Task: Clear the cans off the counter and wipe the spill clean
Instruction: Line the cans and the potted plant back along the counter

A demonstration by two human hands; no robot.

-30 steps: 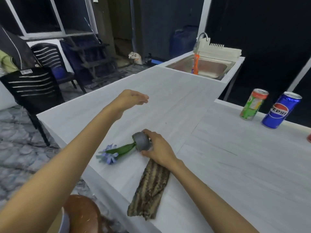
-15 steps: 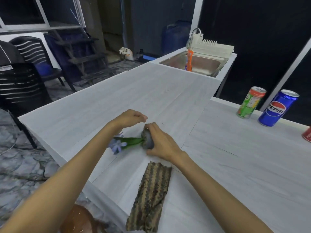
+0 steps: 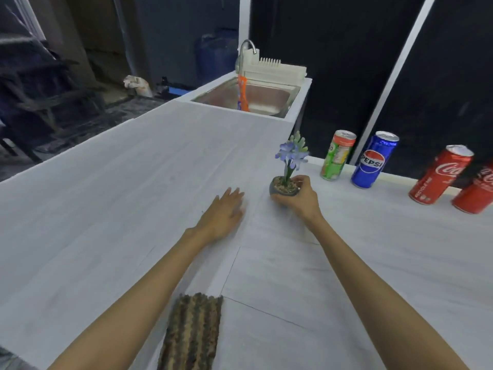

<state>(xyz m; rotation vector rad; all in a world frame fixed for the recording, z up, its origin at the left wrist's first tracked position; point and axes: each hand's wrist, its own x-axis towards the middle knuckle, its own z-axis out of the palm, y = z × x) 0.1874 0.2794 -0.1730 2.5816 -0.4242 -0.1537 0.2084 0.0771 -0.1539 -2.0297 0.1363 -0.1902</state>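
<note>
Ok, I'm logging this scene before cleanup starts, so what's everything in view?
cans: four; one green, one blue, two red; upright along counter's far right edge
flower pot: one, grey with blue flowers, upright in right hand
cloth: one, brown striped, counter's near edge
counter: one, white
sink: one, steel, far end
rack: one, white, behind sink
hands: left flat on counter, right gripping pot

A right hand grips a small upright flower pot on a white counter. Left of the pot, the left hand lies flat. Four cans stand right of the pot; a striped cloth lies nearer the viewer.
</note>
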